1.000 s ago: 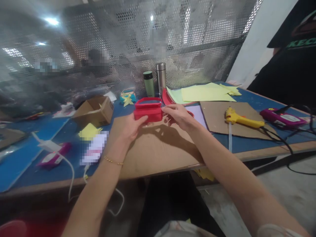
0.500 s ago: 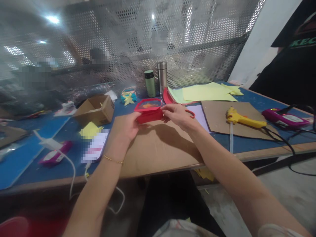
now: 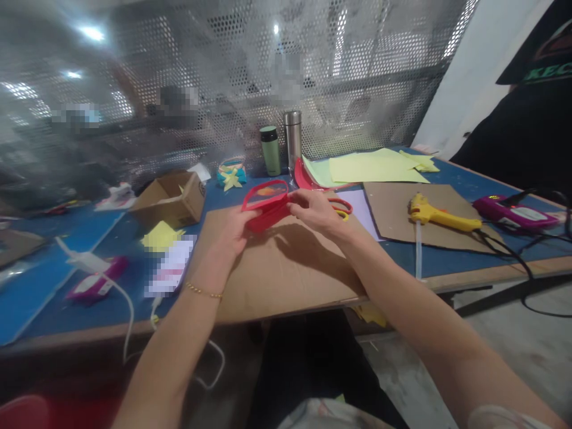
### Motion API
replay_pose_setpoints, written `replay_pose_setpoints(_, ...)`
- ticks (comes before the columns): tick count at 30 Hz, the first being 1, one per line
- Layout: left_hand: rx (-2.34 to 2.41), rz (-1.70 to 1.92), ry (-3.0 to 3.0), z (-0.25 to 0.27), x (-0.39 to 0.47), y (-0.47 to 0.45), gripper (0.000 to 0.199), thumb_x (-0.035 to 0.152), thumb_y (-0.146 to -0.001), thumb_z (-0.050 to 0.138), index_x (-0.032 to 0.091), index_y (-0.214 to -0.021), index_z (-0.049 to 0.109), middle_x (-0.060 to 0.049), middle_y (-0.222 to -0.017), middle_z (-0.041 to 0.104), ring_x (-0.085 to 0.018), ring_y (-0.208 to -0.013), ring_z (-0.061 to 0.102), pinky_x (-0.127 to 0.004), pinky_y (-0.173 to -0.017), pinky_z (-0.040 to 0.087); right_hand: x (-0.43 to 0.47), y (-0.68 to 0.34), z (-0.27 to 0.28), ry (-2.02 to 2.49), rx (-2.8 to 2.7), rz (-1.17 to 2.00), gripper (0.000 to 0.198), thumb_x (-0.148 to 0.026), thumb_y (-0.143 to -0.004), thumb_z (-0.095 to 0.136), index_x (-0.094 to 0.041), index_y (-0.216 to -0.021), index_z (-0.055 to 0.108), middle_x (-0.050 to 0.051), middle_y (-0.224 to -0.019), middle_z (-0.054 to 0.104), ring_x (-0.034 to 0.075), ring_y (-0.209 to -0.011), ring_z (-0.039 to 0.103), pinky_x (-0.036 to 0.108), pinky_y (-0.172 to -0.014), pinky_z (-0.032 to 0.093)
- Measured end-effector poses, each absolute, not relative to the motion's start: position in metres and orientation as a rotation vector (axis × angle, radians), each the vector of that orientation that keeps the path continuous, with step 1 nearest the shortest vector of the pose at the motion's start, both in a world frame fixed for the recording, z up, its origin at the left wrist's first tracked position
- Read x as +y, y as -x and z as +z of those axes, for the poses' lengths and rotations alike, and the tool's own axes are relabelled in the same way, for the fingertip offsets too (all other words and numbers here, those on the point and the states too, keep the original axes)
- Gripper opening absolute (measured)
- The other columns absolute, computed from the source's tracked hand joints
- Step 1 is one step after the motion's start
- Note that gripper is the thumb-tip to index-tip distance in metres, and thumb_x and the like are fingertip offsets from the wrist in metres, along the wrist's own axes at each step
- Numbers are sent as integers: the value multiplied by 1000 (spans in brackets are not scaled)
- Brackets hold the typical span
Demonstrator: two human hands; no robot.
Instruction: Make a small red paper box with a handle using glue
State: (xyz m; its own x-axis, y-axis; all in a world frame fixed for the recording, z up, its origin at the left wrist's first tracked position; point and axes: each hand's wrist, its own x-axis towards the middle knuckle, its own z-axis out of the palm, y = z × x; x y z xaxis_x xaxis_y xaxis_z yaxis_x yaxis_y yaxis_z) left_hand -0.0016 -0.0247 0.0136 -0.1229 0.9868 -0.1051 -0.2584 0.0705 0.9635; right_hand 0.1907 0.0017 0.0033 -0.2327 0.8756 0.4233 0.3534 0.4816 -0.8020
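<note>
A small red box (image 3: 269,219) with a clear window in its top is held up over a sheet of brown cardboard (image 3: 272,286). Something orange shows through the window. My left hand (image 3: 232,229) is closed around the box's left end. On the other end, my right hand (image 3: 313,210) pinches the right edge with thumb and fingers. The box tilts, its right end higher than its left. Behind my right wrist, scissors (image 3: 344,205) with red and yellow handles lie partly hidden.
A yellow glue gun (image 3: 440,217) rests on cardboard at the right, its cable trailing over the edge. An open carton (image 3: 172,199) and a phone (image 3: 172,268) are at the left. A green tumbler (image 3: 270,152) and a steel flask (image 3: 293,137) stand behind; yellow paper (image 3: 375,167) lies back right.
The red box has tipped, its right end rising and its window turning. Both hands keep hold of it. More of the scissors' handles shows beside my right wrist.
</note>
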Motion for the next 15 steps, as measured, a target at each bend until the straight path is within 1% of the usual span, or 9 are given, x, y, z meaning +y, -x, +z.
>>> replay_pose_setpoints(2,1124,1312,-909,17,-28,-2,24,8,-64,82,14,-87,80,-8,-79,79,-20,-66,72,-29,-58,61,3,-190,2,1040,-1831,652,13,-16,-83,61,-17,-91,70,5,-89,75,17,-79,66,32,-76,52)
replay_pose_setpoints(6,1011,1245,-958,20,-33,-7,31,16,-66,92,18,-96,82,-9,-92,82,-24,-83,78,-34,-72,65,4,-189,-4,989,-1868,597,19,-14,-84,63,-16,-101,70,7,-95,76,19,-83,67,33,-79,53)
replay_pose_setpoints(9,982,1273,-955,17,-30,-6,33,22,-66,95,19,-97,83,-9,-94,82,-27,-90,78,-38,-77,67,1,-191,-7,974,-1851,477,23,-15,-87,61,-16,-109,68,9,-101,74,19,-80,66,34,-80,52)
replay_pose_setpoints(12,1003,1376,-930,13,-24,-3,34,19,-64,95,21,-95,82,-8,-98,83,-26,-95,78,-38,-82,67,-3,-193,-8,910,-1887,239,16,-16,-93,56,-18,-104,68,11,-106,71,19,-82,64,35,-81,50)
replay_pose_setpoints(14,1017,1389,-910,11,-22,-2,32,16,-62,95,20,-92,82,-8,-99,83,-26,-97,78,-38,-85,67,-6,-193,-9,846,-1963,119,18,-15,-94,53,-18,-101,69,12,-106,68,20,-87,63,34,-81,49)
replay_pose_setpoints(15,1017,1377,-901,11,-22,-1,30,15,-62,95,19,-89,82,-9,-98,83,-27,-97,78,-39,-86,67,-7,-192,-9,828,-2009,88,20,-15,-95,53,-19,-103,70,12,-105,68,21,-89,63,34,-81,48)
